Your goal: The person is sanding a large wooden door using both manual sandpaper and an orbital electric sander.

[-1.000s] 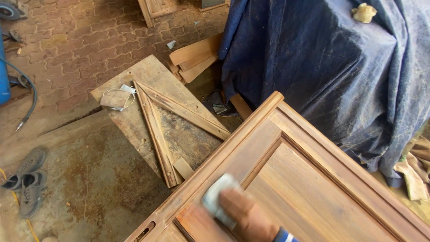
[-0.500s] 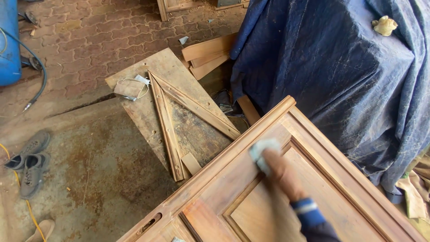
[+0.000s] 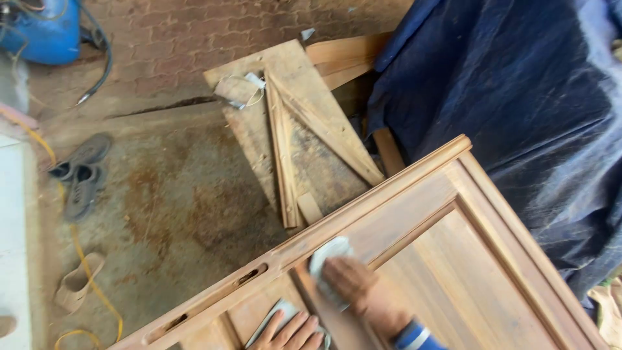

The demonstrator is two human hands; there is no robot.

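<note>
1. The right hand (image 3: 353,285) presses flat on a pale pad (image 3: 327,254), fingers wrapped over it, on the door (image 3: 453,259).
2. The pad lies on the door's cross rail, just beyond the right hand's fingertips and under them.
3. The left hand (image 3: 291,332) lies at the lower edge, fingers spread flat on a second pale sheet (image 3: 275,317), near and to the left of the right hand.
4. The two hands are apart, each pressing down on its own piece.
5. Beyond the hands lies a board (image 3: 304,123) with thin strips (image 3: 282,155) on it.
6. Right of the hands hangs a blue tarp (image 3: 518,110).
7. Far left of the hands lie shoes (image 3: 81,175) on the floor (image 3: 175,207), with a yellow cord (image 3: 97,291) nearby.
</note>
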